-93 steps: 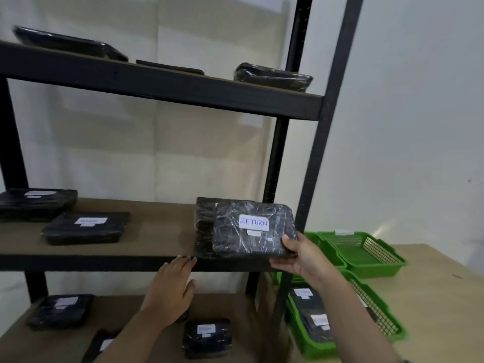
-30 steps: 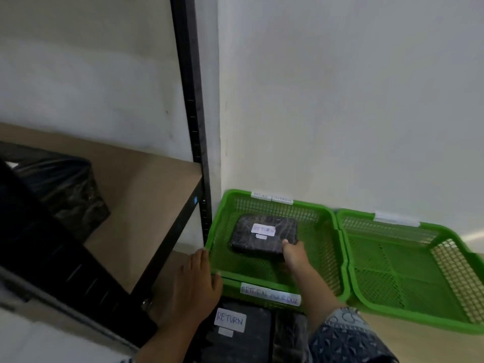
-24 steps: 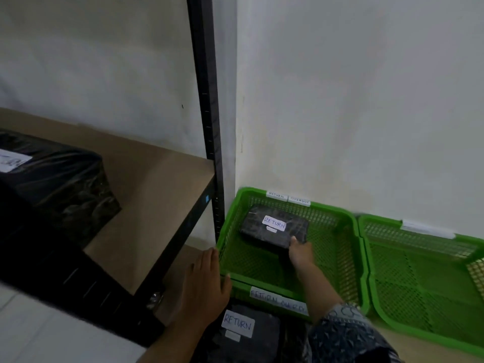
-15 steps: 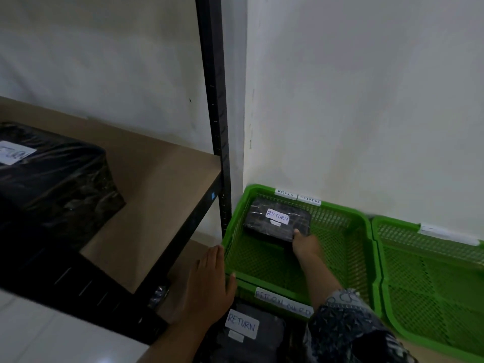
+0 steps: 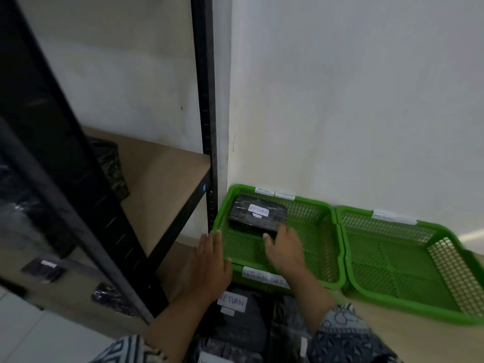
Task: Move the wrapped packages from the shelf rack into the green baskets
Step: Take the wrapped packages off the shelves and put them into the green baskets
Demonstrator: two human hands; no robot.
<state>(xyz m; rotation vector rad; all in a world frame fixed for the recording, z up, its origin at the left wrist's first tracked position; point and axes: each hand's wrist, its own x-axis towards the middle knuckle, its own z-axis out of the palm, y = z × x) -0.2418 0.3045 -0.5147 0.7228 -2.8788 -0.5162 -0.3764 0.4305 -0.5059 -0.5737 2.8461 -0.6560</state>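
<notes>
Two bare hands work beside a black metal shelf rack (image 5: 207, 100), whose wooden shelf board (image 5: 162, 184) carries a dark plastic-wrapped package (image 5: 110, 166) at far left, partly hidden behind a slanting black post. The left hand (image 5: 209, 265) lies flat and open, fingers together, its fingertips at the near-left corner of a green mesh basket (image 5: 332, 247) and gripping nothing. Below it sits another wrapped package with a white tag reading "RETURN" (image 5: 231, 302). Inside the green mesh basket, in its far-left corner, rests a black wrapped package labelled "RETURN" (image 5: 255, 214). The right hand (image 5: 285, 247) reaches into the basket with fingers loosely spread, its fingertips touching the package's near edge without closing around it. Against the white wall (image 5: 353, 87) at right stands a second green basket (image 5: 419, 307), touching the first.
</notes>
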